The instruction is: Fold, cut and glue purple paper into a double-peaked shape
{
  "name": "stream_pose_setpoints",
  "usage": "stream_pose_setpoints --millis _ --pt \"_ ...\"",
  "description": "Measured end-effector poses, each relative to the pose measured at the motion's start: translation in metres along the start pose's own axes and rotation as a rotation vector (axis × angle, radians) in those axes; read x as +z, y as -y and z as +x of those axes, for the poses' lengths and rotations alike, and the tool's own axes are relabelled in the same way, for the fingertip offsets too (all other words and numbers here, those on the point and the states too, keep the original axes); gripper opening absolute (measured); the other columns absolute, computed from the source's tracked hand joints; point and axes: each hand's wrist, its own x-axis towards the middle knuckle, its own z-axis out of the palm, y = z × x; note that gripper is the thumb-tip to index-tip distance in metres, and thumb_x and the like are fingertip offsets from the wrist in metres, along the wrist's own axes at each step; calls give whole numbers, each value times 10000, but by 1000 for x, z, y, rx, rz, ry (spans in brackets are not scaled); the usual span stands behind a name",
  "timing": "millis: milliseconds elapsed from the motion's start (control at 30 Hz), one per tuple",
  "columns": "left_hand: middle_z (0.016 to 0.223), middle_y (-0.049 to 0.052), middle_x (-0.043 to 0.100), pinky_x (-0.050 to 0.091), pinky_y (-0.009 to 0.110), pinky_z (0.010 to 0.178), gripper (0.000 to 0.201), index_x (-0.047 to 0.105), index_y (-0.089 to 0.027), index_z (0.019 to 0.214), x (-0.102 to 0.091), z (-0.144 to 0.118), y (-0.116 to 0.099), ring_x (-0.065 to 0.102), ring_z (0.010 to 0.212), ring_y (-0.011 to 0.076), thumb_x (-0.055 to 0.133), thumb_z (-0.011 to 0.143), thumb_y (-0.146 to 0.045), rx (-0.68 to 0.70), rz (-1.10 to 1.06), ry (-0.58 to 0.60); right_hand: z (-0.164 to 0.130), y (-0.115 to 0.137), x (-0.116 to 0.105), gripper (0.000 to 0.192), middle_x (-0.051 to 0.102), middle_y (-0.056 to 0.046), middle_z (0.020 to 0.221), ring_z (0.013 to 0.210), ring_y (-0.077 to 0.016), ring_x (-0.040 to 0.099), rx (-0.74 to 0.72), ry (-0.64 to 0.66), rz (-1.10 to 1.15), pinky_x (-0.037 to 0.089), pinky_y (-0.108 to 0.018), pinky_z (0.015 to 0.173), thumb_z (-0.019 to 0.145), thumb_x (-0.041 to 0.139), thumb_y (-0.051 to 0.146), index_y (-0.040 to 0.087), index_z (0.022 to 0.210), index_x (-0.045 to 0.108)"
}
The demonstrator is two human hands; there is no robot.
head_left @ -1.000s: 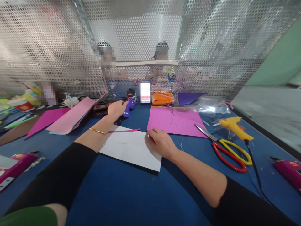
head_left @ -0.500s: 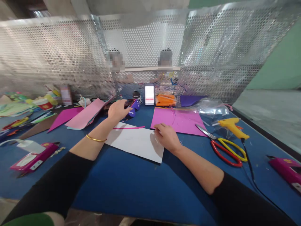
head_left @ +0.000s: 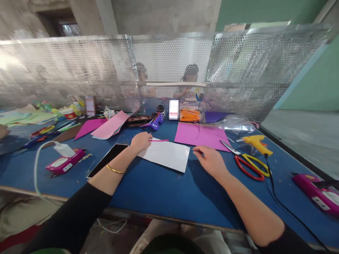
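Note:
My left hand [head_left: 141, 141] is at the upper left of a white sheet [head_left: 166, 156], its fingers closed on a thin pink strip [head_left: 161, 140]. The strip sticks out to the right of the fingertips along the sheet's far edge. Just off the sheet's right edge is my right hand [head_left: 210, 160], loosely curled, with a gap between thumb and fingers and nothing visible in it. A black flat device [head_left: 107, 160] lies partly under my left forearm. Behind the white sheet rests a purple-pink sheet [head_left: 202, 135].
Scissors [head_left: 251, 167] with red and yellow handles and a yellow glue gun [head_left: 255, 143] lie at right. Pink sheets [head_left: 111, 125], a purple bow [head_left: 157, 121] and a lit phone [head_left: 173, 109] stand farther back. A magenta power strip [head_left: 66, 161] is at left. A perforated metal screen [head_left: 172, 53] closes off the back.
My left hand has come back from beside the purple bow to the pink strip. My right hand has drawn off the white sheet to the right. The view has shifted, showing the black device.

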Motion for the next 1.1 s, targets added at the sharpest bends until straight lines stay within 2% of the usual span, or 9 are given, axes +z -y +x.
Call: stream_pose_setpoints --millis 200,300,400,767,933,1000,1100 --pt "1284 102 620 562 450 916 339 607 -191 1256 10 2 2 640 1086 233 615 969 -373 15 -40 -38 -3 -1 2 220 703 -40 1025 894 -174 678 -16 0 -29 566 -392 839 984 616 369 165 1046 672" --pt "1290 102 617 560 451 921 335 608 -194 1255 14 3 3 637 1092 234 613 971 -372 30 -49 -43 -3 0 4 144 729 -29 969 861 -176 683 -40 24 -26 539 -372 825 980 596 291 184 989 693" --pt "1292 102 617 559 449 924 327 611 -198 1251 15 3 5 636 1093 232 609 973 -372 46 -61 -30 -3 1 4 153 756 -18 937 838 -195 687 -55 35 -22 504 -349 784 951 563 219 231 943 715" --pt "1271 101 627 564 445 911 327 613 -189 1242 15 1 10 643 1071 227 610 973 -374 14 -182 45 -7 2 4 187 757 -28 904 796 -231 677 -77 50 25 481 -392 784 930 525 270 255 911 711" --pt "1202 90 653 572 425 880 297 632 -176 1191 -4 -9 -3 656 1019 211 609 974 -377 -49 -305 -6 -7 6 0 195 759 -38 904 803 -238 676 -67 12 87 485 -404 804 924 515 282 260 907 708" --pt "1080 65 686 576 382 829 231 654 -168 1097 -13 -16 -14 667 913 176 599 981 -359 -21 -385 -19 -7 9 -2 200 761 -44 922 829 -244 680 -52 -15 122 486 -409 819 928 512 300 259 913 707" --pt "862 -4 715 542 264 733 114 654 -189 974 -22 -31 -37 656 715 112 542 954 -194 79 -527 -4 -7 14 -6 203 760 -51 951 872 -248 689 -6 -60 191 498 -400 817 937 529 357 247 973 696"
